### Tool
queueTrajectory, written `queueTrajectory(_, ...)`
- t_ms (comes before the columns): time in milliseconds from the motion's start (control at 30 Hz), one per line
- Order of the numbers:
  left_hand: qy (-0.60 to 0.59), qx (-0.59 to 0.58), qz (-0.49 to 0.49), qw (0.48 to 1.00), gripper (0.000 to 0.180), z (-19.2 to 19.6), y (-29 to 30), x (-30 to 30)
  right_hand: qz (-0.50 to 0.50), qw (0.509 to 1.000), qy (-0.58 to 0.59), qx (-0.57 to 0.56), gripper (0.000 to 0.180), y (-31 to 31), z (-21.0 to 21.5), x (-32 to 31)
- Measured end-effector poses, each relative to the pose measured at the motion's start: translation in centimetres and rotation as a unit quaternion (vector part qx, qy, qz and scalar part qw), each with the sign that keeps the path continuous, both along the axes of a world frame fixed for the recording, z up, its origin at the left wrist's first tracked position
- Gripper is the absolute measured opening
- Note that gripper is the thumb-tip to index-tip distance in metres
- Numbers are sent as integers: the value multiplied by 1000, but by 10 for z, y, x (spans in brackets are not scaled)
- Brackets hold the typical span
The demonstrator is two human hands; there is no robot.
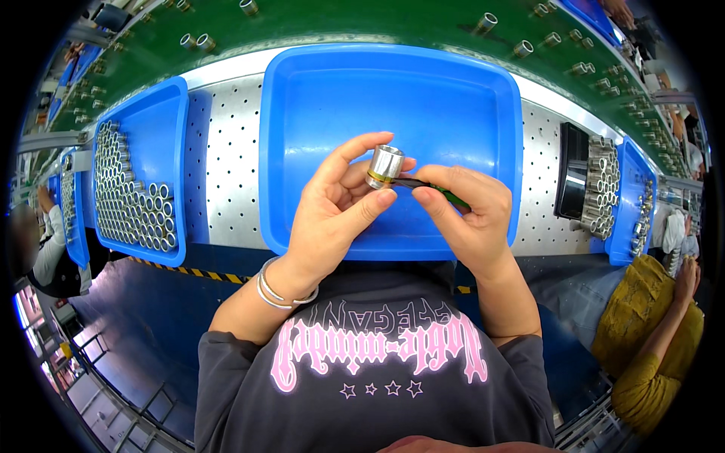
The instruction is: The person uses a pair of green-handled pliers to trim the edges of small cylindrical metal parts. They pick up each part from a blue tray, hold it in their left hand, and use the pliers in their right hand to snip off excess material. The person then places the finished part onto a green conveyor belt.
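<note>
Between the thumb and fingers of my left hand (336, 198) is a short silver metal sleeve (387, 161), held tilted, with a yellowish band near its lower end. My right hand (476, 208) pinches a slim tool with a green and black handle (451, 197). Its dark, thin tip touches the sleeve at the band; the exact kind of tool is too small to tell. Both hands are over the near half of a large blue tray (393, 245), whose visible floor holds no parts.
At the left, a blue tray (181, 143) holds many upright metal sleeves (140, 204). To the right stand a black bin (572, 170), more sleeves (603, 185) and another blue tray (625, 226). Beyond runs a green conveyor (340, 23) with scattered sleeves. A co-worker in a mustard top (642, 332) sits at right.
</note>
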State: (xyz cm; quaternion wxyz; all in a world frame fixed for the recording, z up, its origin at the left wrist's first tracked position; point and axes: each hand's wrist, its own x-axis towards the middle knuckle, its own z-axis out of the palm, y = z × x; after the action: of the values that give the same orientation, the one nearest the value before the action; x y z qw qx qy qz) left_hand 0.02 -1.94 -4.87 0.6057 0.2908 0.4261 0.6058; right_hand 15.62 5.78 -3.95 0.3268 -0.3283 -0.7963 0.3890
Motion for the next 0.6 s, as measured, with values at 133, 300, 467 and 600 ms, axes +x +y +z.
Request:
queueTrajectory(133,-18,-1,-9,1000,50,-1,-1,-2,0,1000,6,-19,12,-1,-1,0)
queueTrajectory(300,-18,1,-11,1000,50,-1,0,-2,1,999,7,-38,11,-1,-2,0)
queueTrajectory(467,3,-1,4,1000,53,-3,0,0,2,999,8,-51,11,-1,-3,0)
queueTrajectory(600,-24,-2,-8,1000,50,-3,0,-2,0,999,5,-52,12,-1,-1,-1)
